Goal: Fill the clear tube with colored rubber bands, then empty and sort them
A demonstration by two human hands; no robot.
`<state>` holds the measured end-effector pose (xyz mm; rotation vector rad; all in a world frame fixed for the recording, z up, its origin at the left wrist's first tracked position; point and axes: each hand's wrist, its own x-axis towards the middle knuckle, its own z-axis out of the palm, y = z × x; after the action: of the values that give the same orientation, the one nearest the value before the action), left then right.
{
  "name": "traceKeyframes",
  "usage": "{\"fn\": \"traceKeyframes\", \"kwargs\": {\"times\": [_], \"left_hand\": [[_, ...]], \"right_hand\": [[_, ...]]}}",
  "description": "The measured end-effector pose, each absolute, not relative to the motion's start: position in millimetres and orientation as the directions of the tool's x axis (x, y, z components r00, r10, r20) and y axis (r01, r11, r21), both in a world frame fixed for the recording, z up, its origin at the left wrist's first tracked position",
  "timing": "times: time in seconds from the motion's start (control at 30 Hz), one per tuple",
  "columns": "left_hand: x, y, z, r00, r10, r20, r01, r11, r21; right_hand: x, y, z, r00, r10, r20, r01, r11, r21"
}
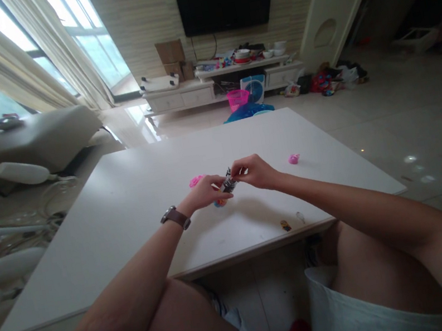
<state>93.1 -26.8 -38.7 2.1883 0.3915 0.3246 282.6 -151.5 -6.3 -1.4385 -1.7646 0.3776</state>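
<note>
While our left hand (209, 191) clamps the small black-and-white patterned item (229, 182) between thumb and fingers, our right hand (255, 172) pinches its upper right side. We hold it just above the white worktop (129, 226), near the middle; what it is, we cannot tell.

Just below it, a multicoloured object (220, 203) is partly hidden by our left hand, which also covers part of a bright pink thing (196, 181) behind it. Well apart to the right sits a pink toy (294, 159); nearer us, by the front edge, lie a small yellow-and-black piece (285, 225) and a clear scrap (300, 217).

Our left forearm, with a brown-strapped watch (176, 218), reaches in from the lower left, our right from the lower right. Past the far edge stand a pink basket (238, 99) and a low TV cabinet (178, 99).
</note>
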Motion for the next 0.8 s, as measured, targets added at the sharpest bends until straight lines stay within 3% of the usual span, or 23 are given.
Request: {"fn": "traceKeyframes", "kwargs": {"times": [0.2, 0.37, 0.6, 0.8], "left_hand": [[93.1, -27.3, -36.8, 0.928, 0.36, 0.096, 0.127, -0.548, 0.827], [92.8, -28.6, -33.4, 0.923, 0.374, 0.088, 0.134, -0.528, 0.839], [91.2, -30.8, -25.0, 0.914, 0.397, 0.086, 0.122, -0.469, 0.874], [88.9, -30.2, -22.1, 0.912, 0.399, 0.098, 0.108, -0.462, 0.881]], "right_hand": [[276.1, -151.8, -5.6, -0.004, 0.872, 0.49, 0.612, 0.39, -0.688], [274.5, -154.9, -5.3, -0.02, 0.879, 0.477, 0.627, 0.383, -0.679], [274.9, -160.3, -3.4, -0.168, 0.83, 0.531, 0.707, 0.477, -0.522], [275.8, -162.8, -0.4, -0.225, 0.814, 0.535, 0.703, 0.516, -0.49]]}}
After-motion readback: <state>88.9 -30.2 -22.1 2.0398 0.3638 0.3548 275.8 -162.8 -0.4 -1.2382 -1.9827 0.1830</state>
